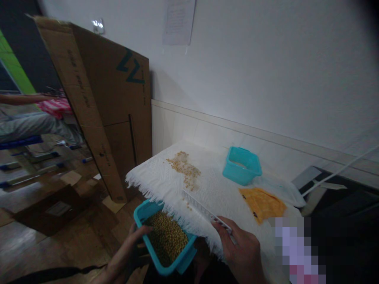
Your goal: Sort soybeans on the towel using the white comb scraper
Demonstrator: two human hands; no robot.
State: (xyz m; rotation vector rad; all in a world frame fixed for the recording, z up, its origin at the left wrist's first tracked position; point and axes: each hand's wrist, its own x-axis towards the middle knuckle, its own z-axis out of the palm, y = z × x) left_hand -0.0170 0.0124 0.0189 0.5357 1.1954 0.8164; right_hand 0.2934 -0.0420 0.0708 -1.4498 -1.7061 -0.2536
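Observation:
My left hand (128,248) grips the near rim of a teal plastic tub (142,213) filled with yellowish beans (168,238), held just below the front edge of a table draped in a white fringed cloth (154,179). My right hand (239,248) is closed on the end of a long white flat strip (201,207) that lies on the cloth and points toward a loose pile of beans (185,167). A few stray beans lie beside the strip near the cloth's edge.
A second teal tub (241,165) stands at the back of the table. An orange bag (262,203) and a white bag (281,189) lie to its right. A tall cardboard sheet (109,114) leans at the left. Another person's arm (23,98) shows far left.

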